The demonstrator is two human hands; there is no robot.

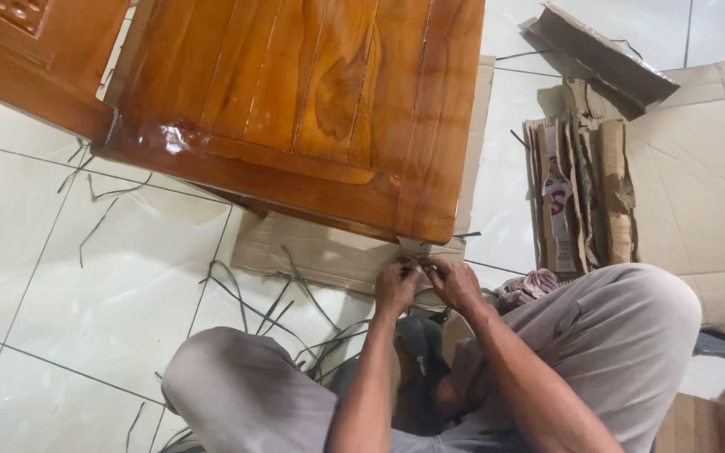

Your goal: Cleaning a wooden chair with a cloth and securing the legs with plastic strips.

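A glossy brown wooden cabinet (pixel 312 101) lies across the top of the head view, resting on a sheet of cardboard (pixel 329 256). My left hand (pixel 396 283) and my right hand (pixel 455 281) meet just under the cabinet's near corner. Both pinch a small pale strip, perhaps tape (pixel 414 247), that runs up to that corner. The fingers of both hands are curled tight on it, and what lies under them is hidden. My knees in grey trousers (pixel 631 327) frame the hands on either side.
Thin dark strips (pixel 279 306) lie scattered over the white tiled floor (pixel 60 277). A stack of folded cardboard pieces (pixel 581 193) and a large flat cardboard sheet (pixel 706 184) lie at the right. A crumpled cloth (pixel 526 287) sits by my right knee.
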